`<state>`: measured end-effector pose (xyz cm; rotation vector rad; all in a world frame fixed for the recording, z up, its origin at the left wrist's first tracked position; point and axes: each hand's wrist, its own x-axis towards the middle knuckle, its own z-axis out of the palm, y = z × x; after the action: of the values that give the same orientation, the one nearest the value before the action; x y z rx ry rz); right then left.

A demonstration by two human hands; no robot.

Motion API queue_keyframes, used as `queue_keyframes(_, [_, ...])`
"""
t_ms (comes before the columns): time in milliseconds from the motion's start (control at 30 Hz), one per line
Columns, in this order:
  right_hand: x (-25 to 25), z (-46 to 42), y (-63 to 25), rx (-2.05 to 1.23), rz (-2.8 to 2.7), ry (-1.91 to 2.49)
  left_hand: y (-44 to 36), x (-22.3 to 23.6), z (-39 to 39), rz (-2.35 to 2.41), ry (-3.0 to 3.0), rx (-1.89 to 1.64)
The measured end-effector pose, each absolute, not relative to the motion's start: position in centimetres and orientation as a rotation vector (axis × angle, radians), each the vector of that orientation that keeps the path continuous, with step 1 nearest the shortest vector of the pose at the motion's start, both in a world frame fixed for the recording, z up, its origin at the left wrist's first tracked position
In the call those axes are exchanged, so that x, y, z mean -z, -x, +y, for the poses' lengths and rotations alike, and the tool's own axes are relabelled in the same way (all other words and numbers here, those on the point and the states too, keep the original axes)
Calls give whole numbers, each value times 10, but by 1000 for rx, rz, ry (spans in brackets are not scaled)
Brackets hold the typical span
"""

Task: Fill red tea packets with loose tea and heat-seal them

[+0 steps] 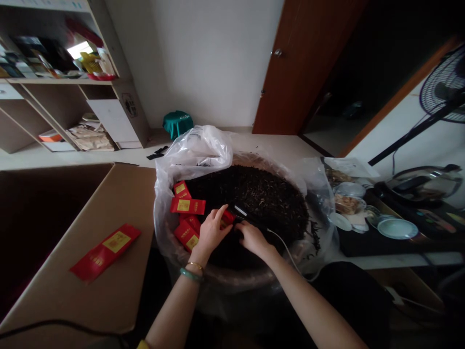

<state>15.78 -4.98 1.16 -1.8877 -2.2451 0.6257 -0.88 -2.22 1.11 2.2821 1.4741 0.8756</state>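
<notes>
My left hand [214, 228] has its fingers wrapped round a small red packet [228, 218] with a yellow label. Close beside it, my right hand [250, 236] is curled at the packet's right end, and what its fingertips pinch is hidden. Just beyond both hands is a black device [250, 216] with a pale strip, and a white cable [286, 248] runs from it. Dark dried tea leaves [269, 194] fill a large plastic-lined round container [236, 280] beneath the hands. Several red packets [188, 206] lie on the leaves to the left.
On the left, a red packet [105, 252] lies on the flap of a cardboard box [136, 194]. At right, a table holds bowls [397, 228] and a glass-lidded pan [423, 183]. A fan [445, 89], door [301, 63] and shelf unit [123, 97] stand around.
</notes>
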Motion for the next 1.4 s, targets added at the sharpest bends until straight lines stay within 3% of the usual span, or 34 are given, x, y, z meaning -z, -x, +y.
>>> queue_keyframes(167, [-12,-32,-181,-910,-1834,1614,9,-10,-22,1483,-2339,-905])
queue_keyframes(300, [-9,-29,-171,-1055,-1875,1456,13,-6,-20,1565,-2310,-1007])
queue_keyframes(433, [7,-25,-151,-956,-2130,1441,17,-6,-19,1678,-2274,-1056])
queue_keyframes(667, [0,8,-162,-801,-2263,1964,15,-9,-19,1675,-2312,-1137])
queue_keyframes(867, [-13,18,-147,-930,-2548,1880,15,-15,-17,1711,-2424,-1262])
queue_keyframes(1033, [-18,-15,-120,-681,-2645,1948,29,-35,-15,1581,-2563,-1315])
queue_keyframes(1400, [-21,-51,-129,-445,-2611,1941,39,-50,-16,1293,-2818,-870])
